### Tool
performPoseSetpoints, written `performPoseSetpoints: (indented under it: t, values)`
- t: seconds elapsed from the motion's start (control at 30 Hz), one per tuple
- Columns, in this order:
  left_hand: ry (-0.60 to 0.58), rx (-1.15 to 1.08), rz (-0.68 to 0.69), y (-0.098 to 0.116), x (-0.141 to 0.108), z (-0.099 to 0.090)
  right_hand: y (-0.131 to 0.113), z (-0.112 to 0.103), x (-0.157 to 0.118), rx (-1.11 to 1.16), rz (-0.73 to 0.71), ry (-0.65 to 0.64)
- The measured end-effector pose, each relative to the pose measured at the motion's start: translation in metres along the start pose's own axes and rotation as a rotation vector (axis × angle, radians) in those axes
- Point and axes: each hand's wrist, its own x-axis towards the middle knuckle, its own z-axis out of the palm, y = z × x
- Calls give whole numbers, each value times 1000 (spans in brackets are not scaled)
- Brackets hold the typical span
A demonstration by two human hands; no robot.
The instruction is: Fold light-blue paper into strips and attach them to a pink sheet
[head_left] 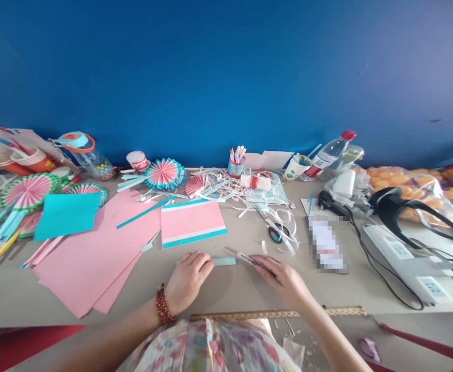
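My left hand (pixel 189 279) lies curled on the table and presses down a pale green paper strip (pixel 225 261), whose right end sticks out past the fingers. In my right hand (pixel 282 279) is a slim utility knife (pixel 245 257), its blade pointing left just above the strip's right end. Behind the hands rests a pink sheet (pixel 193 219) with blue and white bands along its long edges. A small white paper scrap (pixel 264 247) is near the knife, and scissors (pixel 278 232) lie partly under curled white strips.
Large pink sheets (pixel 90 258) and a turquoise sheet (pixel 68 214) cover the left side. Pleated paper rosettes (pixel 165 174) stand among tangled strips along the wall. On the right are a phone (pixel 327 245), a bottle (pixel 327 157) and a power strip (pixel 404 258) with cables.
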Motion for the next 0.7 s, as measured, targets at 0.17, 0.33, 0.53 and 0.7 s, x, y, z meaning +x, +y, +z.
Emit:
performPoseSetpoints:
  t: [0.17,0.33,0.53,0.7]
  values:
    - [84,7,-131,1,3,-4,4,3,3,-77,-71,57]
    - [58,16,-96,3,9,-2,4,1,0,-126,-107,138]
    - [62,62,-75,-5,4,-7,2,1,-6,-152,-158,129]
    - [93,91,-102,-13,0,-12,1,8,-2,-172,-209,146]
